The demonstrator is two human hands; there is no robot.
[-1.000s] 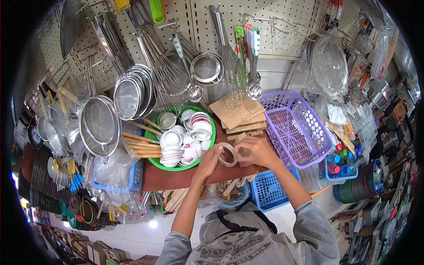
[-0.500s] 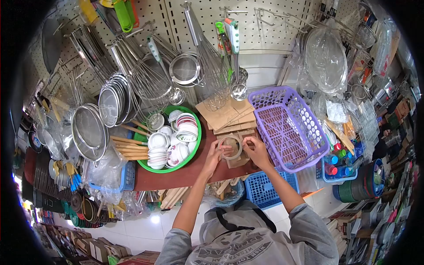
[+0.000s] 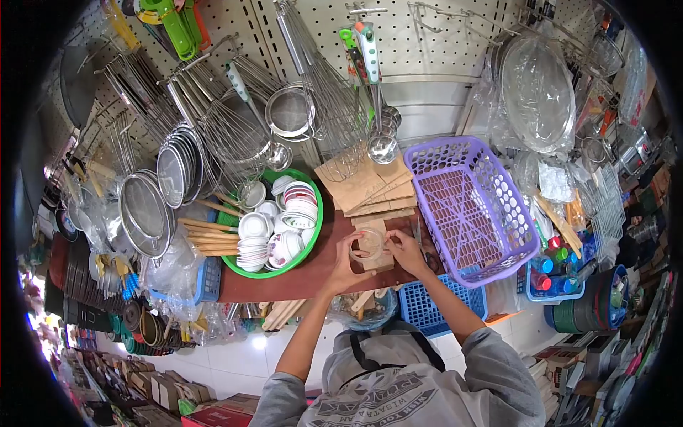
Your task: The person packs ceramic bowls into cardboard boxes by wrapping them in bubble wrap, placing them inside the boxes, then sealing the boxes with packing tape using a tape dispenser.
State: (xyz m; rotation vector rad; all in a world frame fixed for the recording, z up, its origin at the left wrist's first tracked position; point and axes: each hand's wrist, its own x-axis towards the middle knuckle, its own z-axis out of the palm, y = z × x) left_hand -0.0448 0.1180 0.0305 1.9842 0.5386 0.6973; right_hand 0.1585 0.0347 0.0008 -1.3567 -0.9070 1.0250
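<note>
A wide roll of clear tape [image 3: 367, 244] is held just over the front of the red-brown table [image 3: 299, 283]. My left hand [image 3: 347, 263] grips its left side, thumb below and fingers curled at the rim. My right hand [image 3: 404, 253] has its fingertips pinched together at the roll's right edge; whether a tape end is between them is too small to see. Beneath the roll lies a brown paper piece [image 3: 381, 262]. Behind it is a stack of flat brown cardboard pieces [image 3: 373, 186]. A pair of scissors [image 3: 420, 233] rests right of my right hand.
To the left stands a green basin [image 3: 319, 238] of small white bowls. A purple plastic basket [image 3: 530, 245] is at the right. Whisks [image 3: 334, 107], strainers [image 3: 146, 213] and ladles [image 3: 383, 148] hang over the table's back. Below the edge sits a blue crate [image 3: 442, 306].
The tape roll has come down slightly and lies flatter over the paper, my hands moving with it. The scissors now show beside my right hand. The view has shifted slightly.
</note>
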